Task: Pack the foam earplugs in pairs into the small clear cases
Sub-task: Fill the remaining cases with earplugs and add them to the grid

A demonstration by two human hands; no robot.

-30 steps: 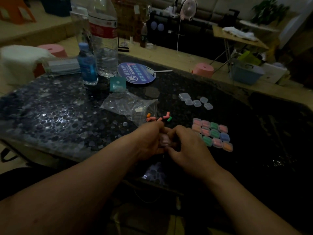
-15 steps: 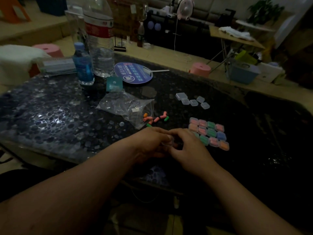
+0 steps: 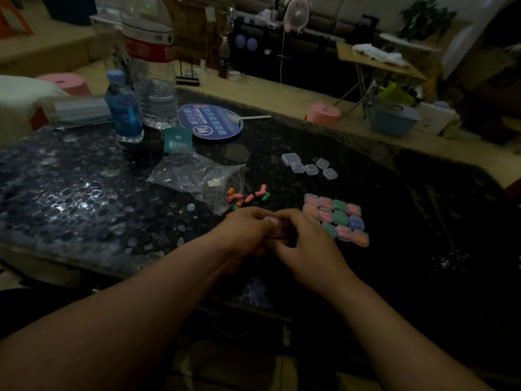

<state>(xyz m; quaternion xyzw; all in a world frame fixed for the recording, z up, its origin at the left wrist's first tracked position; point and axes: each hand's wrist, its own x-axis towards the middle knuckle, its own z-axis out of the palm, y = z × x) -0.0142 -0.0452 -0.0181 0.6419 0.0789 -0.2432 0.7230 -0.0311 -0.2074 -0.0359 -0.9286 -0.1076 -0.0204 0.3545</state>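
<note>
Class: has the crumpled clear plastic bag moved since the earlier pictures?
No. The crumpled clear plastic bag stays put beside the round blue fan; only the camera view shifted.

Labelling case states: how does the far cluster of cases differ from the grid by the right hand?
Far cluster: five cases, look empty, loosely scattered. Grid: about a dozen, showing pink, green, blue or orange inside, packed in tight rows. Both: small square clear cases lying flat on the table.

Pink, green, orange earplugs (image 3: 248, 196), dark speckled table (image 3: 84, 198), blue fan (image 3: 210, 124)
</note>
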